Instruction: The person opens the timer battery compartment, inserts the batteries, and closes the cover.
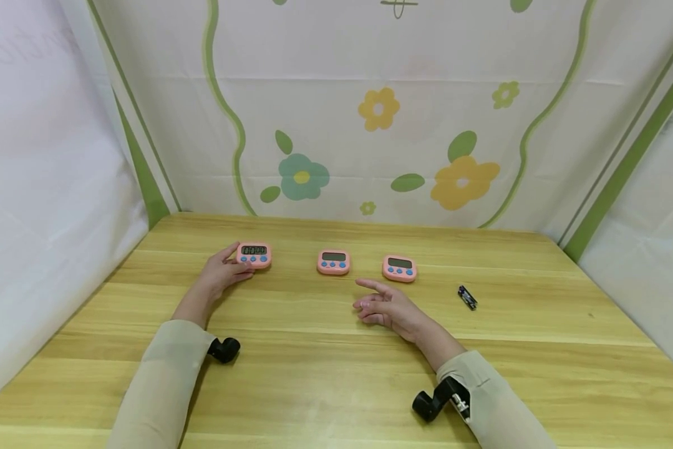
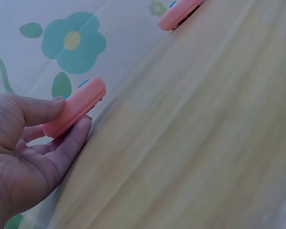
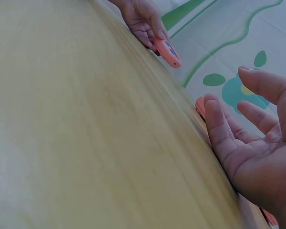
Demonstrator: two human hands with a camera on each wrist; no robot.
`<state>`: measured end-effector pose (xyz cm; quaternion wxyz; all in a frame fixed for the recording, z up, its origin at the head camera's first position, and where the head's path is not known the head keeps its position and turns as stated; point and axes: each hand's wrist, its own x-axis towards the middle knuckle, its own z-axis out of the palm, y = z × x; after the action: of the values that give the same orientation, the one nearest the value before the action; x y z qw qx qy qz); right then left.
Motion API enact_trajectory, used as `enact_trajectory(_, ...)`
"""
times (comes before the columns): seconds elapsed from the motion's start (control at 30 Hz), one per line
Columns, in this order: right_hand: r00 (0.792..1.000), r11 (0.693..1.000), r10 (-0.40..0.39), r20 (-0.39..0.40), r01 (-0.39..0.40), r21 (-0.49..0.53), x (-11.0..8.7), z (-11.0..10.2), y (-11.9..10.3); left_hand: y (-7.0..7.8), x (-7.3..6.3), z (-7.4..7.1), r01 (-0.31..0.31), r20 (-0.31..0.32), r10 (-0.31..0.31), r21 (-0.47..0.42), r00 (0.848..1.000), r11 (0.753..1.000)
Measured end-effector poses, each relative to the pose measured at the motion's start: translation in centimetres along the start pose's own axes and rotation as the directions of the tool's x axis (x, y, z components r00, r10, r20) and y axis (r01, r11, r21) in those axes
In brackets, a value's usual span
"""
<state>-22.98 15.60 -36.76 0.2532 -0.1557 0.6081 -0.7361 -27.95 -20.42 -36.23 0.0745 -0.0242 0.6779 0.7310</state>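
Observation:
At the left of the table, my left hand (image 1: 221, 274) pinches a pink digital timer (image 1: 254, 255) whose screen shows digits above blue buttons. In the left wrist view the thumb lies on top of this timer (image 2: 76, 107), with fingers beneath it. My right hand (image 1: 391, 312) hovers near the middle of the table, fingers loosely bent and holding nothing. Just beyond it are a middle pink timer (image 1: 333, 262) and a right pink timer (image 1: 400, 269), both with blank screens.
A small dark battery-like pair (image 1: 467, 297) lies on the wooden table (image 1: 314, 386), right of the timers. Behind the table hangs a white flowered cloth (image 1: 336, 125), and more cloth closes off both sides. Each sleeve carries a black wrist camera mount (image 1: 434, 399).

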Motion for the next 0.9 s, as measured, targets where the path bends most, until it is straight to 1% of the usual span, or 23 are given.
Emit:
enact_trajectory(0.17, 1.000, 1.000, 0.007, -0.005, -0.007, -0.006, 0.0, 0.1, -0.1, 0.0, -0.1, 0.0, -0.005, 0.007, 0.004, 0.079, 1.000, 0.997)
enact_trajectory(0.37, 1.000, 1.000, 0.005, -0.004, -0.005, -0.015, -0.1, 0.1, -0.2, -0.2, 0.1, -0.1, -0.026, -0.040, 0.032, 0.146, 0.999, 0.989)
enact_trajectory(0.5, 1.000, 1.000, 0.006, 0.001, -0.006, -0.019, -0.1, 0.0, -0.2, -0.4, 0.1, -0.2, -0.061, -0.036, 0.068, 0.169, 0.997, 0.984)
enact_trajectory(0.63, 1.000, 1.000, 0.006, 0.008, -0.006, -0.016, 0.0, 0.1, -0.2, -0.4, -0.1, -0.2, -0.084, -0.042, 0.093, 0.184, 0.995, 0.979)
enact_trajectory(0.8, 1.000, 1.000, 0.005, 0.014, -0.004, -0.019, 0.0, 0.0, -0.2, -0.1, -0.6, 0.4, -0.067, -0.124, 0.089, 0.174, 0.988, 0.982)
enact_trajectory(0.9, 1.000, 1.000, 0.008, 0.013, -0.008, -0.013, -0.1, 0.0, -0.3, 0.1, -1.0, 0.8, -0.041, -0.175, 0.072, 0.171, 0.982, 0.984)
